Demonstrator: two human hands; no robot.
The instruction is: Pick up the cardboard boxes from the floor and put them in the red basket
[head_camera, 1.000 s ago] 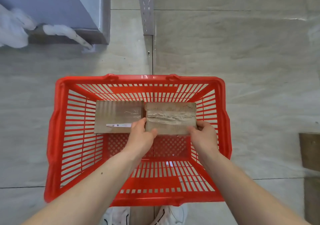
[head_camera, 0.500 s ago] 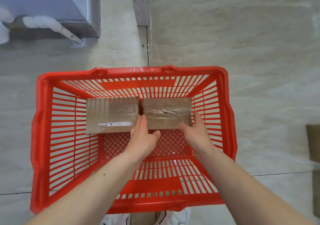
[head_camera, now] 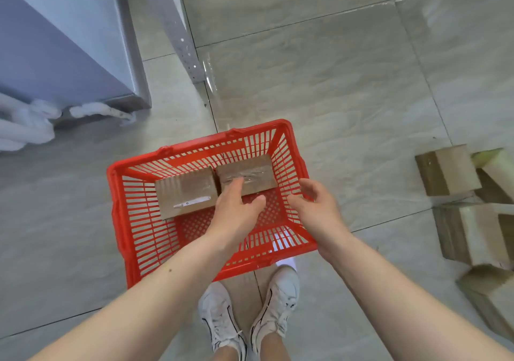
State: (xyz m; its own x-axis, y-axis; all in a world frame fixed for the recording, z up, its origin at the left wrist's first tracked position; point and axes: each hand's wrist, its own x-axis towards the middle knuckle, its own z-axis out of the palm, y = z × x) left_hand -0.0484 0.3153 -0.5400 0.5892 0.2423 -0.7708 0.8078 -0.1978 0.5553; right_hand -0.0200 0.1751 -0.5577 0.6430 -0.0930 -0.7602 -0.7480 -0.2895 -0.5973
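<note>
The red basket stands on the tiled floor in front of my feet. Two cardboard boxes lie side by side at its far end: a left box with a white strip, and a right box wrapped in clear tape. My left hand hovers over the basket with relaxed fingers, just above the right box and holding nothing. My right hand is open above the basket's right rim, also empty. Several more cardboard boxes lie on the floor to the right.
A grey-blue cabinet with white cloths at its base stands at the back left. A perforated metal post rises behind the basket. My white shoes are just in front of the basket.
Both hands have let go of the taped box, which now rests in the basket, and pulled back and up. The view has risen and swung right, revealing the boxes on the floor.
</note>
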